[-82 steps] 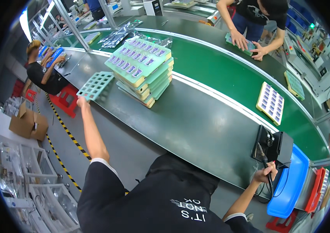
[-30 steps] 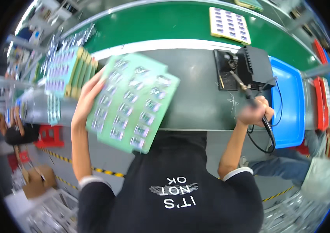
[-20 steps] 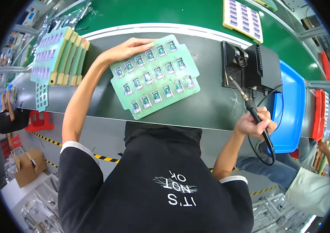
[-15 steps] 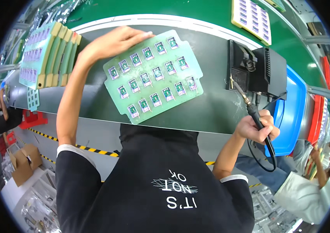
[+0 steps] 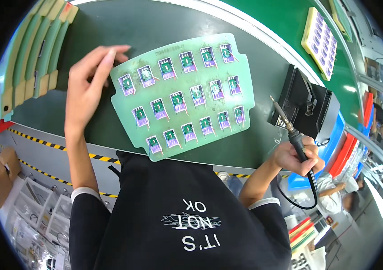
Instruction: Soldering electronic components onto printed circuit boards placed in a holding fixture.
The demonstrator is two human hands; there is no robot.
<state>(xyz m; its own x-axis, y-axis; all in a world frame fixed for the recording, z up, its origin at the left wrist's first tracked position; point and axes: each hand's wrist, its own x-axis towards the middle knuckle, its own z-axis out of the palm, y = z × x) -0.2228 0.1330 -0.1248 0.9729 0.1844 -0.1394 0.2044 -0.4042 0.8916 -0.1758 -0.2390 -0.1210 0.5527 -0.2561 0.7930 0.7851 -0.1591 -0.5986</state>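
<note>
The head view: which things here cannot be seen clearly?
- Small purple-and-green parts on the pale green slotted tray: too small to tell their state.
- Black soldering iron in the right hand: tip too thin to judge.
- Stack of green trays: cut off by the fisheye rim.
- Left hand: contact with the tray edge unclear.
- Black station box: front turned away.
</note>
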